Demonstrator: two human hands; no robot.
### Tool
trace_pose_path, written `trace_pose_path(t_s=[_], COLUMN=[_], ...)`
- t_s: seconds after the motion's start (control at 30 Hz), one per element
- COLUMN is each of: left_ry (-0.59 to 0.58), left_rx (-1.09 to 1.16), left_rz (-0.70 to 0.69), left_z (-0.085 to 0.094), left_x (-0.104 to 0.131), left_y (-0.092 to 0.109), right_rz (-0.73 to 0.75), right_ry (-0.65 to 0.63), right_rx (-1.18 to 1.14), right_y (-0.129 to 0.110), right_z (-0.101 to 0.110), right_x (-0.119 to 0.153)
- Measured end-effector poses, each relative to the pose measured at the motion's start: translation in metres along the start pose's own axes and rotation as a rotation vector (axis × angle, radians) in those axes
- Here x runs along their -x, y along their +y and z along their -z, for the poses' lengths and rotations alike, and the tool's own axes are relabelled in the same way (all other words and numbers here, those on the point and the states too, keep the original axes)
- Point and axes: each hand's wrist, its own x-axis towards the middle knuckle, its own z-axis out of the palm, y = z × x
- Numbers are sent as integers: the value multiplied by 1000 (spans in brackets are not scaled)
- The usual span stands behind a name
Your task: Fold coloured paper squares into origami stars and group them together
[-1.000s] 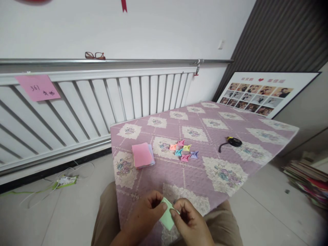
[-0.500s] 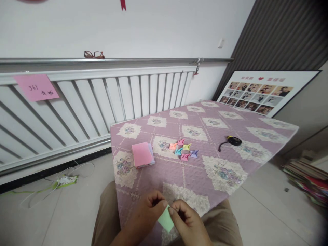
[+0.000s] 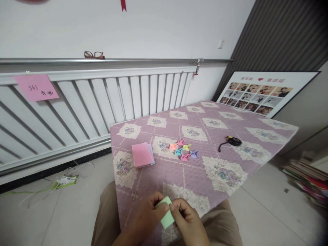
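Note:
A small folded piece of light green paper (image 3: 167, 219) is held between my two hands near the front edge of the table. My left hand (image 3: 150, 213) pinches it from the left, the thumb lying across its face. From the other side, my right hand (image 3: 188, 218) grips the paper's right edge between thumb and fingers. Beyond them, a stack of coloured paper squares (image 3: 142, 154), pink on top, lies to the left. Several small folded paper shapes (image 3: 185, 157) in pink, orange, yellow, blue and purple sit grouped to its right.
A floral purple cloth covers the table (image 3: 159, 177). At the right lies a black tape measure (image 3: 234, 141) with a strap. A white radiator (image 3: 143, 92) runs along the wall behind. A photo board (image 3: 269, 92) leans at the far right. On the left floor is a power strip (image 3: 65, 181).
The green paper has turned and now looks like a narrower rectangle, reaching higher between my hands. My left thumb has moved across its face.

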Motion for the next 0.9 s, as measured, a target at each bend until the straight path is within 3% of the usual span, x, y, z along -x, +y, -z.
trace_pose_path(t_s=[0.23,0.37,0.57,0.7,0.9], left_ry=[19,20,-5,15,-113], left_rx=[-251,-310,-355,-307,-35], left_rz=[37,10,75,77,36], left_z=[1,-2,-2,-3,-5], left_x=[4,3,7,7,5], left_y=[7,7,9,7,-16], right_rz=[-3,-4,-33,-64,-73], right_ry=[23,-6,-16,-23,86], right_rx=[-94,-71,-74,-112,-173], right_y=[-3,-7,-5,-4,-1], right_z=[-4,-5,-2,-2,3], right_x=[-4,-6,-6,-7,-13])
